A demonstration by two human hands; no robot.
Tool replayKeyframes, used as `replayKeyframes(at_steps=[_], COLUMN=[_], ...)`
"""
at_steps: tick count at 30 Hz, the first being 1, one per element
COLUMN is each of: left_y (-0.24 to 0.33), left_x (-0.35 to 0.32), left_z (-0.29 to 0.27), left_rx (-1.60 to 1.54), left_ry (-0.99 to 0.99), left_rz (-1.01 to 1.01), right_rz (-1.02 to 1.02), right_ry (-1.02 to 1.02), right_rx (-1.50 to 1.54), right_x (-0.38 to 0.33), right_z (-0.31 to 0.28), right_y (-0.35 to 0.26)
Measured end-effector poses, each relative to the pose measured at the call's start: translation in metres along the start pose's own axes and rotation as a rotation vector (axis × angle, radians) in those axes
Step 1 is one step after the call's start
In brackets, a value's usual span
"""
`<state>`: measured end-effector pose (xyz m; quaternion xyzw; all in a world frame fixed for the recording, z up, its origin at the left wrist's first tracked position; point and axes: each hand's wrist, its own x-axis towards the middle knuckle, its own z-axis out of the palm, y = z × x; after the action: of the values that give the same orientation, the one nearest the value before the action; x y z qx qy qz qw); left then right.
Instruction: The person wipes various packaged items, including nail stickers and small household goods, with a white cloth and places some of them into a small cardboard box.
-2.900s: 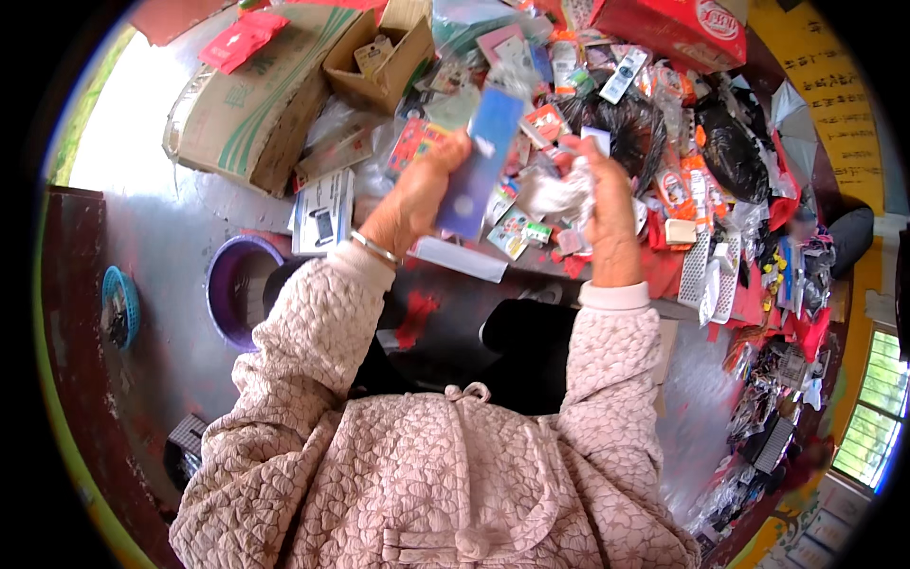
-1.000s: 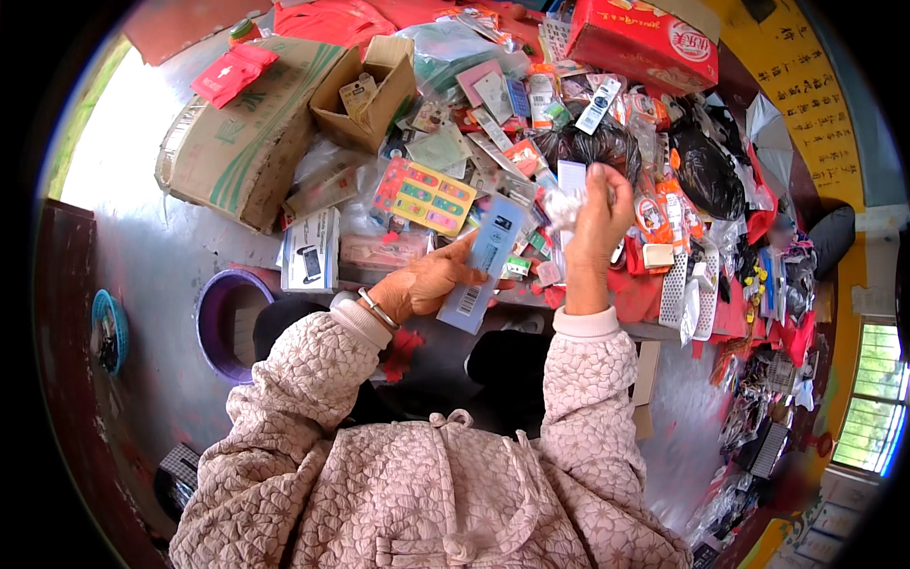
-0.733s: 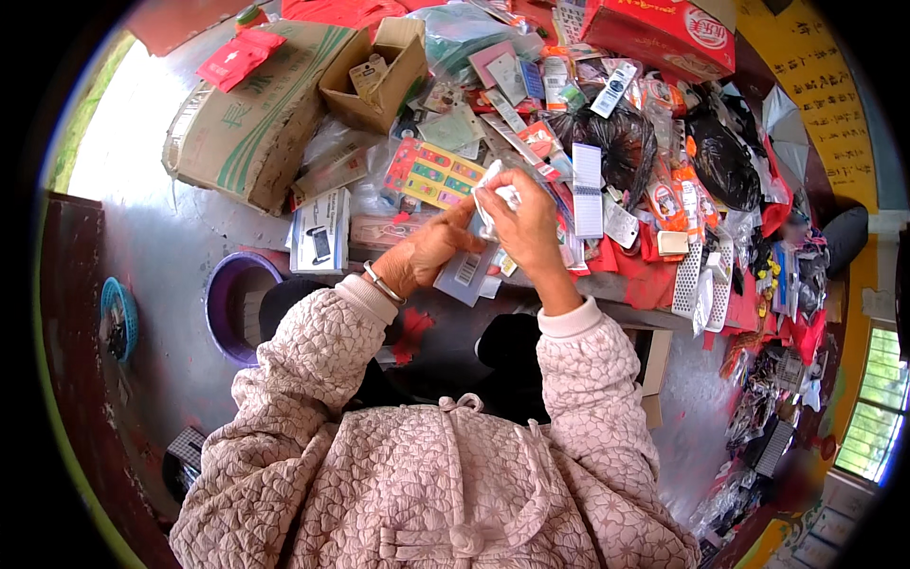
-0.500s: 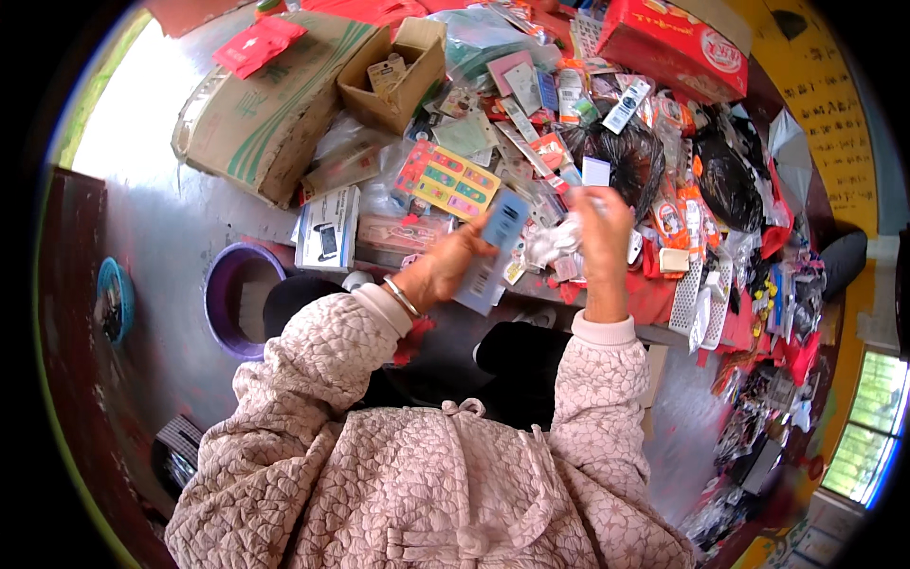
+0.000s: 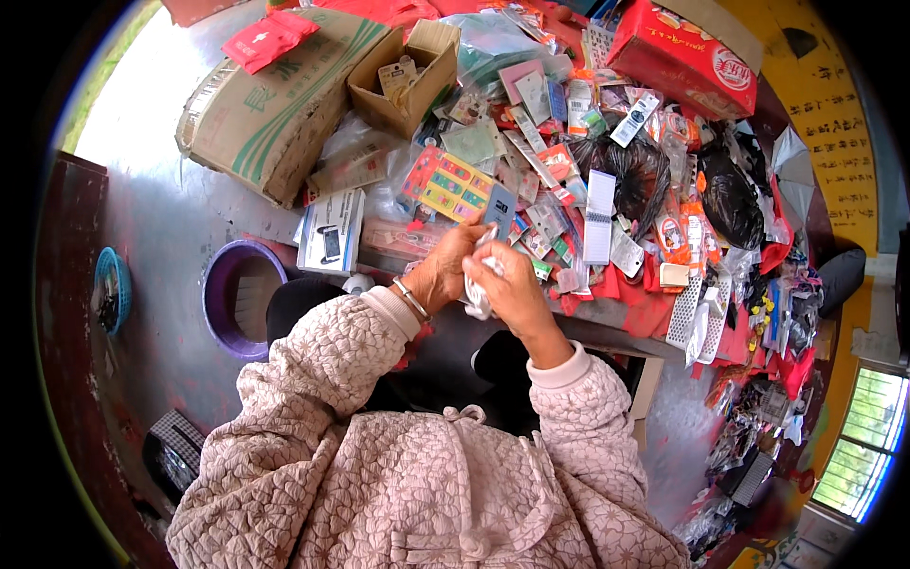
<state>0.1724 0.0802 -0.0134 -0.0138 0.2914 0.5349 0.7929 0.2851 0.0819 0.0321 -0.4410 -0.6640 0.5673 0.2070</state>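
Observation:
My left hand, with a bangle at the wrist, grips a flat blue-and-white packet. Only the packet's upper end shows; the hands and a cloth cover the rest. My right hand is closed on a crumpled white cloth, brought up against the left hand and the packet. Just beyond my hands lies a yellow card of colourful small items. A long white pad-like card rests on the pile to the right.
Small packaged goods cover the low table, with black plastic bags among them. At the back stand a large carton, a small open box and a red box. A purple bucket and a blue basket stand left.
My right hand has come left and down with the white cloth to meet my left hand. The packet, in fuller sight before, is now mostly covered.

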Motion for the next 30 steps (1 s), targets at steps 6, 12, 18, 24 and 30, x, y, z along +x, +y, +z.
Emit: replayKeyframes(at_steps=[6, 12, 18, 24, 30], left_y=[0.010, 0.006, -0.013, -0.007, -0.009], left_x=[0.002, -0.008, -0.026, -0.024, -0.026], left_z=[0.006, 0.032, 0.032, 0.024, 0.036], left_rx=[0.037, 0.106, 0.374, 0.554, 1.638], left_ry=[-0.030, -0.262, -0.325, -0.312, -0.114], left_rz=[0.033, -0.088, -0.096, -0.095, 0.862], right_rz=[0.178, 0.063, 0.146, 0.120, -0.038], right_ry=[0.055, 0.570, 0.402, 0.449, 0.553], right_rx=[0.252, 0.416, 0.641, 0.623, 0.596], right_x=[-0.009, 0.014, 0.012, 0.016, 0.017], right_z=[-0.082, -0.104, -0.096, -0.096, -0.088], right_y=[-0.010, 0.004, 0.001, -0.006, -0.001])
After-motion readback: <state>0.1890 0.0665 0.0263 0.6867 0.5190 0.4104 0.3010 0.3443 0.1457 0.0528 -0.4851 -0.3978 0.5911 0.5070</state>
